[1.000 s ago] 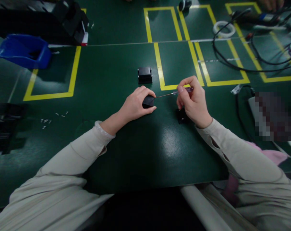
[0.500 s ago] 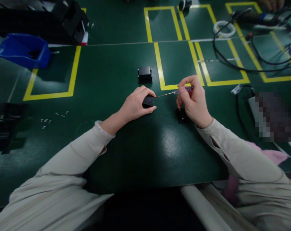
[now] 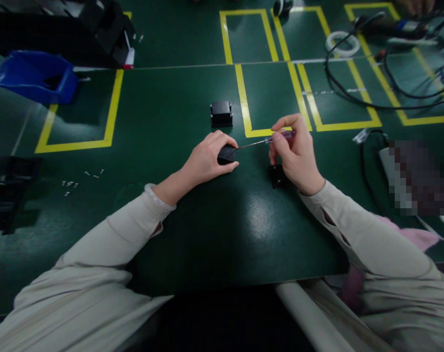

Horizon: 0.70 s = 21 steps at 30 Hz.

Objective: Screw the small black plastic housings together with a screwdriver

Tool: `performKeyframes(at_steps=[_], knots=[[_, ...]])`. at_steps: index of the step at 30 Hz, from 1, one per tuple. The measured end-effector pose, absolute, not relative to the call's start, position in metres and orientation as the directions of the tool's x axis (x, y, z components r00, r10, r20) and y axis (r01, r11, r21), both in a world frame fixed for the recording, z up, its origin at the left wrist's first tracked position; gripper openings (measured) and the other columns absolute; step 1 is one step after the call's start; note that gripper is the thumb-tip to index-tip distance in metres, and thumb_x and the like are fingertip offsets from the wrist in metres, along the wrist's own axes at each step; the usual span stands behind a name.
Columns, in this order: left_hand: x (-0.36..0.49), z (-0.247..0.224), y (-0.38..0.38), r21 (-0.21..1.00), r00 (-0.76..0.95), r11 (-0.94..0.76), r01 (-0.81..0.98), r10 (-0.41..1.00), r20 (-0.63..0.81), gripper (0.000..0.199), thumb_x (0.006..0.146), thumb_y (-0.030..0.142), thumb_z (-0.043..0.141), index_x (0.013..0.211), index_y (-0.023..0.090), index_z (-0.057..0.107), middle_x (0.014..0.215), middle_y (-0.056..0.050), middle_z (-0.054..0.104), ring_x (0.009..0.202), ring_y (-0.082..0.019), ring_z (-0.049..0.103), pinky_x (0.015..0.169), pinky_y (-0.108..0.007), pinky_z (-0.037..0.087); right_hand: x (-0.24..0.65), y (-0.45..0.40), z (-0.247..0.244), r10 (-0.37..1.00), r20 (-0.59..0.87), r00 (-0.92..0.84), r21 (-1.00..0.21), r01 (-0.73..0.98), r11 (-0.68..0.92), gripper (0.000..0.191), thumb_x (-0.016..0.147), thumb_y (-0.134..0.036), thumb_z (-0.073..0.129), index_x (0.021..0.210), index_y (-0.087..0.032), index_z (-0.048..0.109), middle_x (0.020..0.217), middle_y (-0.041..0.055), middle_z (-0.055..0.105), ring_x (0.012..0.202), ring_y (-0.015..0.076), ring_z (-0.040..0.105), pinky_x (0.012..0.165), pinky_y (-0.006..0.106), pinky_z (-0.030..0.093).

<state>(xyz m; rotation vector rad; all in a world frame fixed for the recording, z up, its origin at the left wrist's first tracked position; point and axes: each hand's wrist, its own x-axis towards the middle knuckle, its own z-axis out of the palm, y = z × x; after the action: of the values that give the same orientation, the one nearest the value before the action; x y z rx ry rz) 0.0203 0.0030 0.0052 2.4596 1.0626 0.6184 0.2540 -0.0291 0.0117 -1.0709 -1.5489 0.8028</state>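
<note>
Spreading across most of the view, a dark green table (image 3: 192,234) carries pale glare near the middle and a thin seam running crosswise farther back. Yellow tape (image 3: 77,144) marks out boxes on it, one at the left and several from the centre to the far right. Over the table's middle, the left hand (image 3: 205,159) is clamped on a black block (image 3: 226,155), thumb and fingers on opposite sides. The right hand (image 3: 295,156) is closed around the handle of a thin screwdriver (image 3: 256,143), whose tip meets the block's right side. A small black part (image 3: 277,177) lies just beneath the right hand, partly covered by it; another black block (image 3: 221,114) sits beyond the left hand. Toward the left, small screws (image 3: 70,184) lie scattered, with a blue bin (image 3: 31,73) farther back, beside dark equipment (image 3: 53,34). At far right, a white ring (image 3: 339,35) and a looping black cable (image 3: 370,106) rest over the tape, and another person's hand (image 3: 416,7) shows, blurred, at the top edge.
</note>
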Motion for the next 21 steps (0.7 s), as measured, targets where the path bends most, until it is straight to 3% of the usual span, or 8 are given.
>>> performKeyframes(at_steps=[8,16,21], knots=[[0.0202,0.0042,0.0033,0.505,0.615,-0.642,0.576,0.748,0.250,0.030,0.086,0.033,0.070,0.109,0.016,0.062,0.110,-0.007,0.064,0.105,-0.024,0.059,0.093,-0.036,0.046,0.2547,-0.0293,0.0106,0.929,0.365,-0.066,-0.895,0.249,0.369,0.029,0.099,-0.053,0.054,0.091,-0.025,0.050,0.051,-0.0090,0.039,0.037,0.0050,0.042,0.038,0.025,0.027],[0.0198,0.0036,0.0035,0.504,0.616,-0.646,0.574,0.746,0.255,0.030,0.086,0.032,0.070,0.109,0.017,0.062,0.111,-0.007,0.064,0.105,-0.024,0.059,0.093,-0.036,0.046,0.2538,-0.0285,0.0112,0.915,0.398,-0.072,-0.892,0.202,0.404,0.025,0.098,-0.049,0.058,0.095,-0.025,0.050,0.055,-0.0080,0.047,0.041,0.0062,0.047,0.040,0.025,0.033],[0.0198,0.0046,0.0032,0.498,0.619,-0.653,0.571,0.741,0.261,0.030,0.086,0.031,0.070,0.110,0.015,0.063,0.110,-0.008,0.064,0.105,-0.024,0.060,0.092,-0.036,0.047,0.2542,-0.0288,0.0114,0.925,0.374,-0.068,-0.897,0.225,0.380,0.028,0.099,-0.050,0.055,0.088,-0.025,0.050,0.050,-0.0087,0.038,0.037,0.0055,0.043,0.036,0.025,0.029]])
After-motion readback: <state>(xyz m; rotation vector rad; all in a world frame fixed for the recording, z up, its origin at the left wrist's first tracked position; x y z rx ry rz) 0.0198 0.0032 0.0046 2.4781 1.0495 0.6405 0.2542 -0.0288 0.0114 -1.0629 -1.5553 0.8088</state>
